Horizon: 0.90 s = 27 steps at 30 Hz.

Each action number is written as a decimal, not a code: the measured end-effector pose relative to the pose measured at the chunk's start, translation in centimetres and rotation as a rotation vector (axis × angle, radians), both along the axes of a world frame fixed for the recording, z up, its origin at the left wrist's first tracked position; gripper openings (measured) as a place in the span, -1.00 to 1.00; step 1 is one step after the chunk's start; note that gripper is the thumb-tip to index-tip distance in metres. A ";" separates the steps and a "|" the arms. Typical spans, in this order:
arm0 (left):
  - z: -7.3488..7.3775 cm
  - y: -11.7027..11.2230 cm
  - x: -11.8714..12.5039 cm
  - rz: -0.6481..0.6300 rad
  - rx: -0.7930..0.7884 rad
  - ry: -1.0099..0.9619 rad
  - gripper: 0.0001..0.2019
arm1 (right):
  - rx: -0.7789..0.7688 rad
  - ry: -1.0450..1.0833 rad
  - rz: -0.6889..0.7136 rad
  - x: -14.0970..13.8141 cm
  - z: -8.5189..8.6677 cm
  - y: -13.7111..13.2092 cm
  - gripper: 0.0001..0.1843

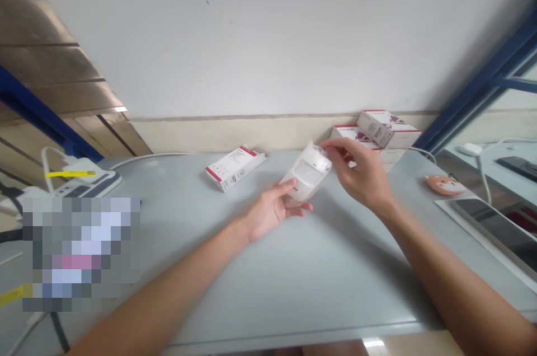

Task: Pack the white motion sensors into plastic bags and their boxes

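A small white plastic device in a clear bag (307, 176) is held above the grey table (293, 283). My left hand (272, 210) cups its lower end from below, fingers curled round it. My right hand (361, 174) pinches the bag's top edge between thumb and fingers. A white and red carton (235, 167) lies flat on the table just left of the hands.
Two more white and red cartons (384, 132) are stacked at the back right against the wall. An orange round object (443, 184) and a dark tablet (495, 230) lie at the right. A scale-like device with yellow tape (81, 179) stands at the left.
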<state>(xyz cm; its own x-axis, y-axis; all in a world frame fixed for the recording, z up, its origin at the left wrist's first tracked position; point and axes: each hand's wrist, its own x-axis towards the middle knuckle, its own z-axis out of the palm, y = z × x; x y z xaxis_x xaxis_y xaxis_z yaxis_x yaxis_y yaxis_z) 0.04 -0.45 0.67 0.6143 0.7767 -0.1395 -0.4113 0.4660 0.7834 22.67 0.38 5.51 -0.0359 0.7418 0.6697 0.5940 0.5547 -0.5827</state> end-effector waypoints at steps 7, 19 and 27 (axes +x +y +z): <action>0.3 -1.1 0.2 0.003 0.138 0.119 -0.57 | -0.173 0.185 0.122 -1.0 0.3 -0.6 -0.69; -0.3 -0.2 0.0 0.003 0.094 0.051 -0.54 | -0.302 0.325 0.029 -1.4 -0.4 0.1 -0.67; -0.7 0.2 0.2 0.008 0.010 0.009 -0.48 | -0.281 0.369 0.056 -0.3 -1.0 1.1 -0.72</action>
